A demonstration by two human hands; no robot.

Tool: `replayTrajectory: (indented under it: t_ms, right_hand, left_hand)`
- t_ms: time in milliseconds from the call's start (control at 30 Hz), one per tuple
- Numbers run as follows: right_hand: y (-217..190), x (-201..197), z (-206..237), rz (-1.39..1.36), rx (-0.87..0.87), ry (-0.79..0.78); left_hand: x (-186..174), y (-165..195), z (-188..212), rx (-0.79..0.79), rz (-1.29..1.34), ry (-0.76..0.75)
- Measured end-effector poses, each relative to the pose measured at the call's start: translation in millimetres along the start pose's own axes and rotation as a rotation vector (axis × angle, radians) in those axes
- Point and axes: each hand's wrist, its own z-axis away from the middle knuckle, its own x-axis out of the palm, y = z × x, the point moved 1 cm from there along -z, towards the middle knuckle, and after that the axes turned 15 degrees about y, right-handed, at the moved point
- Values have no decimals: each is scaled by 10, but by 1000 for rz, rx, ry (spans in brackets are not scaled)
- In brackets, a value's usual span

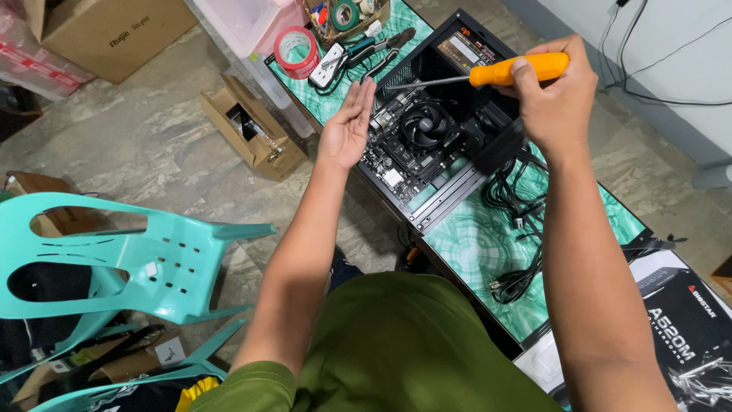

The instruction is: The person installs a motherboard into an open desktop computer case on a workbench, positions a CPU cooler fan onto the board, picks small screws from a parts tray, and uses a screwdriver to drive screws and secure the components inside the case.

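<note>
The right hand (555, 98) is closing its grip around the orange handle of a screwdriver (509, 72), holding it level above the open computer case (427, 206) lying on the green marbled counter (488, 244); the shaft is pointing toward the left hand (349, 126), which is hovering flat with fingers spread wide, holding nothing, beside the motherboard's round CPU cooler fan (427, 126); black cables (522, 229) are trailing from the case.

Black cables (512, 221) crowd the case's (427, 137) right; bare green tabletop (473, 244) lies open in front
</note>
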Motion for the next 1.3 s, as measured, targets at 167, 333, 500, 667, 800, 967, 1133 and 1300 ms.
replayTrajectory:
  t_ms: [167, 333, 500, 667, 800, 967, 1133, 1300]
  right_hand:
    - [-4, 66, 21, 16, 45, -5]
    - [-9, 89, 40, -24, 60, -25]
    - [1, 103, 45, -8, 79, -29]
    - [25, 119, 54, -7, 94, -43]
    - [48, 127, 55, 12, 96, -50]
    - [59, 140, 63, -16, 132, -56]
    - [44, 149, 77, -35, 146, -64]
    - [46, 175, 61, -12, 155, -77]
  left_hand:
    - [146, 22, 106, -53, 143, 49]
    - [131, -11, 177, 61, -32, -57]
    - [150, 11, 284, 56, -18, -142]
    - [212, 28, 356, -55, 183, -142]
    - [222, 44, 402, -48, 334, -146]
    - [56, 71, 384, 22, 266, -160]
    - [-214, 157, 413, -56, 309, -339]
    - [-116, 244, 601, -111, 349, -196]
